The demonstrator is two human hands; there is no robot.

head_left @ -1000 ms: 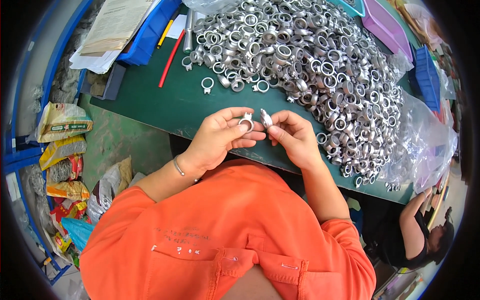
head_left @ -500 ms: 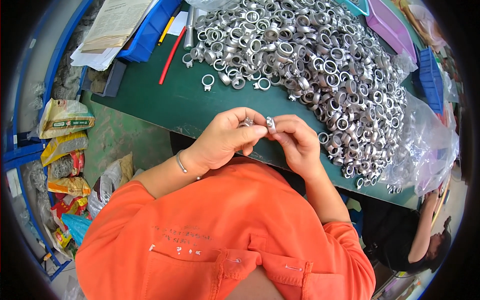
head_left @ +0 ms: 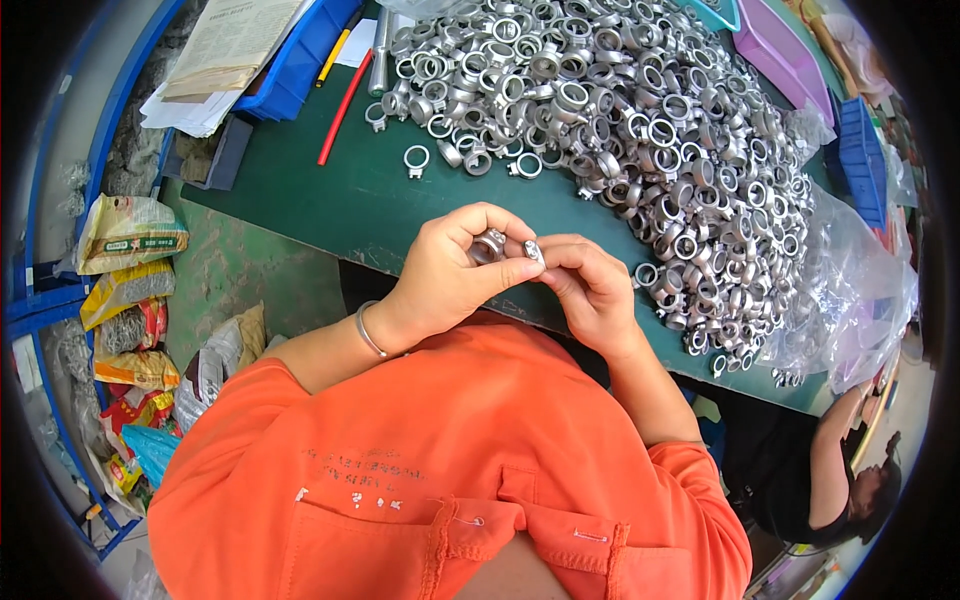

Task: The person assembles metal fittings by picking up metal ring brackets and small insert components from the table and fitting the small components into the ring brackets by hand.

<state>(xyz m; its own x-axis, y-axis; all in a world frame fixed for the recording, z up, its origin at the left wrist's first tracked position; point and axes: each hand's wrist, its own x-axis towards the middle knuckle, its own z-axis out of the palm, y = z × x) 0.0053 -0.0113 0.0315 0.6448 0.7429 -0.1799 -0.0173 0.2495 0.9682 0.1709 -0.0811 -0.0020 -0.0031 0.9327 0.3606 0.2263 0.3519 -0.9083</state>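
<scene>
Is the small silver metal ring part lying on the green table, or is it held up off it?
Held off it. The small silver metal ring part sits pinched in the left hand fingertips, meeting the right hand, above the green table edge.

Orange short-sleeved shirt (head_left: 440,470), chest pocket with seam, small faint print on cloth. Thin silver bangle (head_left: 368,330) on left wrist. Left hand (head_left: 450,275), right hand (head_left: 590,290) both bare, no gloves.

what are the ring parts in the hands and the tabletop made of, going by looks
The ring part pinched in the left hand, like the small piece at the right hand, looks like bare cast metal: dull silver-grey with soft highlights, same as the pile. The tabletop looks like a matte dark green mat, perhaps rubber or vinyl.
</scene>
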